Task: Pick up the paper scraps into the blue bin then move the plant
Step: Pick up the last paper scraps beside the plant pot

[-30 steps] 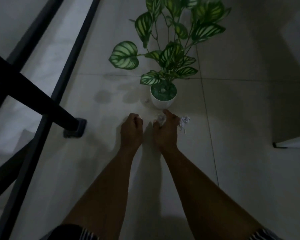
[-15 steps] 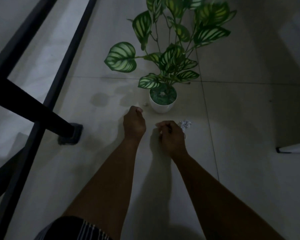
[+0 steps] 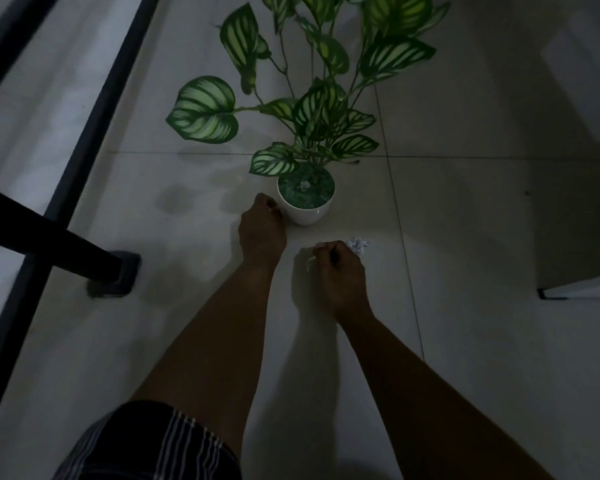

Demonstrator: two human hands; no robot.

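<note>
Your left hand (image 3: 262,228) is curled into a fist low over the pale tiled floor (image 3: 465,220), its knuckles just beside the near-left wall of the round white plant pot (image 3: 305,214); whether it holds anything inside the fist cannot be told in this dim light. Your right hand (image 3: 340,271) is also closed, nearer to you and to the right, with a sliver of white paper showing at its fingertips (image 3: 317,251). A crumpled white paper scrap (image 3: 357,244) lies on the floor, touching or just past the far-right side of that hand. The pot stands upright and carries a plant with green, pale-striped leaves (image 3: 203,110) spreading far and left. A black metal frame with a square foot (image 3: 113,277) stands at left. The blue bin is not in view.
</note>
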